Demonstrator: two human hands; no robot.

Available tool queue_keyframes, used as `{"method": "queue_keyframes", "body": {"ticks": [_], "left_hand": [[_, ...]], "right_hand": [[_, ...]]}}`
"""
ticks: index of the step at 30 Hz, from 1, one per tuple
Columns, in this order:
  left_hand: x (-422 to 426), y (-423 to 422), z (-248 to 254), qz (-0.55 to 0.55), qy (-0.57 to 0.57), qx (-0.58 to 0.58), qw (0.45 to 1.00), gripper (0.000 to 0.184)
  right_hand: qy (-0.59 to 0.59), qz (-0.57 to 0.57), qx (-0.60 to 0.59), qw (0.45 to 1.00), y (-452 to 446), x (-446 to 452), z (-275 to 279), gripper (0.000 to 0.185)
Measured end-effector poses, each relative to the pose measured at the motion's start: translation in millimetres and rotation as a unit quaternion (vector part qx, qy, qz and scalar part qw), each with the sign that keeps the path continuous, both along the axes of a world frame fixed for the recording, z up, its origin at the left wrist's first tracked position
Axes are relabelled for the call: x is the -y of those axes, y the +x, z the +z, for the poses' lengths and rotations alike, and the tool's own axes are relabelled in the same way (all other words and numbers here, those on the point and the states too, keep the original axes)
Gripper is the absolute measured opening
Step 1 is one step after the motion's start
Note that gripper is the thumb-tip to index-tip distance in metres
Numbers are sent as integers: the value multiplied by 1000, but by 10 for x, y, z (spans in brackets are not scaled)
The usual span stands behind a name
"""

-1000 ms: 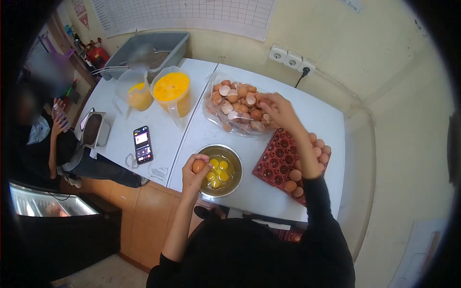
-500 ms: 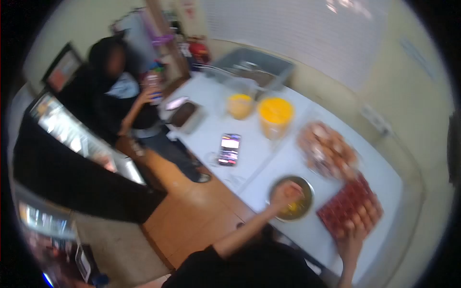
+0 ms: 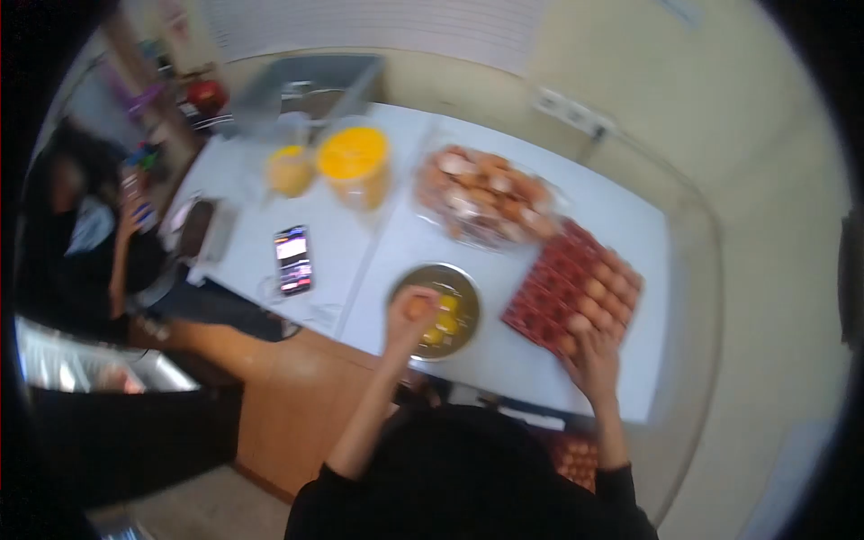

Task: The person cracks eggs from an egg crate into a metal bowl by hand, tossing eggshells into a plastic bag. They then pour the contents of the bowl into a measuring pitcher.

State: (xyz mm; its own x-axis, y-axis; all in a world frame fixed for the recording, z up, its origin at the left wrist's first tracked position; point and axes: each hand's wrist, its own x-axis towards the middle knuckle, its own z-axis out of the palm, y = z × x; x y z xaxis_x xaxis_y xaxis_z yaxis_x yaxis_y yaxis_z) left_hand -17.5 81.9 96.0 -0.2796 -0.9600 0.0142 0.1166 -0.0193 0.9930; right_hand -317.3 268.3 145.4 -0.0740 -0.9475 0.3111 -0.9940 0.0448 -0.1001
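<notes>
My left hand (image 3: 405, 326) is closed around a brown egg (image 3: 417, 308) over the left side of a round metal bowl (image 3: 474, 317). Whether that shell is whole or cracked is too blurred to tell. Several yellow yolks (image 3: 441, 322) lie in clear egg white in the bowl. At the near edge of a red egg tray (image 3: 543, 290), my right hand (image 3: 596, 367) has its fingers curled at an egg (image 3: 579, 324). Brown eggs (image 3: 615, 295) fill the tray's right side, while its left cups hold none.
Behind the bowl lies a clear bag of eggshells (image 3: 486, 193). Tubs with yellow contents or lids (image 3: 354, 166), a phone (image 3: 292, 261), a grey bin (image 3: 360, 85) and a dark-filled pan (image 3: 200, 229) share the white table (image 3: 378, 270). Another person (image 3: 85, 225) stands at left, holding a bottle.
My view has swung right, so the table sits further left. The left hand has shifted toward the bowl's left side, showing more yolks. My right hand stays at the egg tray.
</notes>
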Motion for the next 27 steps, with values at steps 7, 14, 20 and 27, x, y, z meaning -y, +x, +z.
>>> {"method": "queue_keyframes", "body": {"ticks": [7, 14, 20, 27], "left_hand": [[-78, 37, 293, -19, 121, -19, 992, 14], [-72, 4, 280, -25, 126, -27, 991, 15], [-86, -11, 267, -31, 134, -9, 990, 13], [-97, -42, 294, -39, 137, -13, 990, 14]], "right_hand": [[-40, -125, 307, 943, -8, -66, -8, 46], [-86, -120, 451, 880, 49, 4, -3, 46], [-112, -93, 473, 869, 113, 57, 95, 46], [-109, -71, 498, 857, 168, 117, 253, 46]]}}
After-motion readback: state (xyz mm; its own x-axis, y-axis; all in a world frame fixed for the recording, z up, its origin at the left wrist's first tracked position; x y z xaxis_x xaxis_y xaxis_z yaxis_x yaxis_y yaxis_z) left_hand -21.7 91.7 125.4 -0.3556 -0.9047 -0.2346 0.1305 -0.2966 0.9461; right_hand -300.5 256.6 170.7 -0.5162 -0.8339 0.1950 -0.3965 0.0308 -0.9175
